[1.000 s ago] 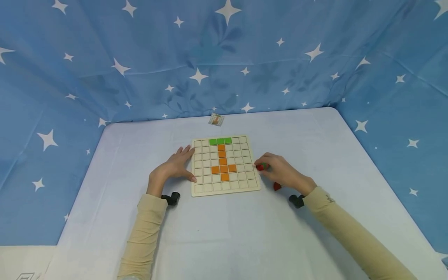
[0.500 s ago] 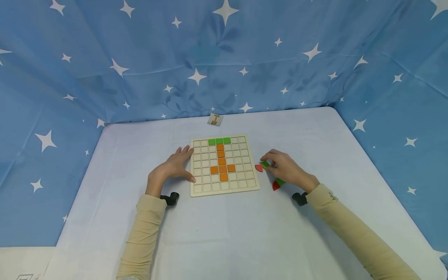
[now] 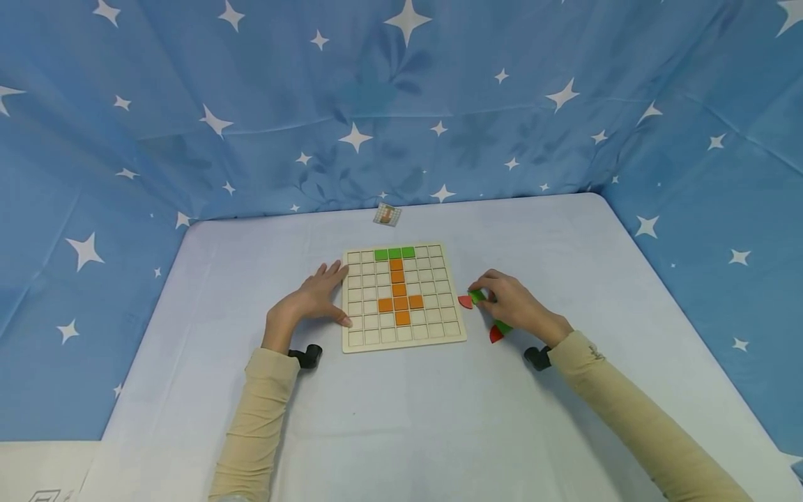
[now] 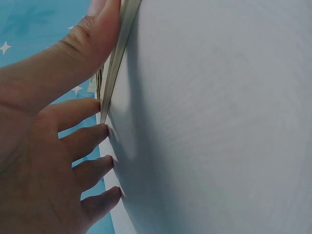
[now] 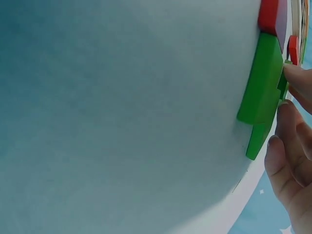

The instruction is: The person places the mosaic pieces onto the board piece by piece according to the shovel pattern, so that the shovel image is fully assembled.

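Observation:
A square wooden grid board (image 3: 370,339) lies mid-table, with several orange tiles (image 3: 401,302) forming a cross-like column and a row of green tiles (image 3: 394,253) at its far edge. My left hand (image 3: 316,293) rests against the board's left side, its thumb and fingertips touching the edge, as the left wrist view confirms. Right of the board, my right hand (image 3: 511,301) pinches a small green tile (image 3: 477,296) between thumb and fingers. Just left of that tile is a red quarter-round piece (image 3: 465,302). Beneath the hand lie another red piece (image 3: 496,335) and green pieces (image 5: 261,83), partly covered.
A small pattern card (image 3: 387,214) lies at the table's far side, beyond the board. The white-covered table (image 3: 401,418) is bordered by a blue starry curtain (image 3: 263,90). A black wrist camera mount shows at each wrist.
My right hand has shifted slightly right, off the red quarter-round piece, which now lies in sight; the hand now pinches a green tile. My left hand has stayed at the board's edge.

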Motion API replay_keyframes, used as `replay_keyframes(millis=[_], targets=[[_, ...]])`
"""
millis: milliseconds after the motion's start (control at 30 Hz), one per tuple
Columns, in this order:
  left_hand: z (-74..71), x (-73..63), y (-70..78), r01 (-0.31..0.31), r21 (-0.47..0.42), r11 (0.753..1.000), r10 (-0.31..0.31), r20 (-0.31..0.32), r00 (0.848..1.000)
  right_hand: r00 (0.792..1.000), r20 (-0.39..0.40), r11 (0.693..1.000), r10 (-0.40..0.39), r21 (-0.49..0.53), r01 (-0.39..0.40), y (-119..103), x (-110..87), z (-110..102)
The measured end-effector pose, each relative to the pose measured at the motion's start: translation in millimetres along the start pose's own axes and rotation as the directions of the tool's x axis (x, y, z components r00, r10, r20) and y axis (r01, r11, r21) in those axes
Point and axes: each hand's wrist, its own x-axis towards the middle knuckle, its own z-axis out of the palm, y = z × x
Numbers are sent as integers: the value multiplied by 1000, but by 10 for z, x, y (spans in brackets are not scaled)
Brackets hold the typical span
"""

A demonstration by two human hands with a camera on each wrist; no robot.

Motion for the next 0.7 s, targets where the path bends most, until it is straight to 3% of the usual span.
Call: replay_keyframes(millis=[433, 700], targets=[[18, 2, -14, 0, 0, 1000, 0, -6, 1000, 999, -3, 999, 51, 10, -51, 21, -32, -4], [25, 14, -29, 8, 5, 1000, -8, -7, 1000, 999, -28, 996, 35, 79, -32, 9, -23, -20]])
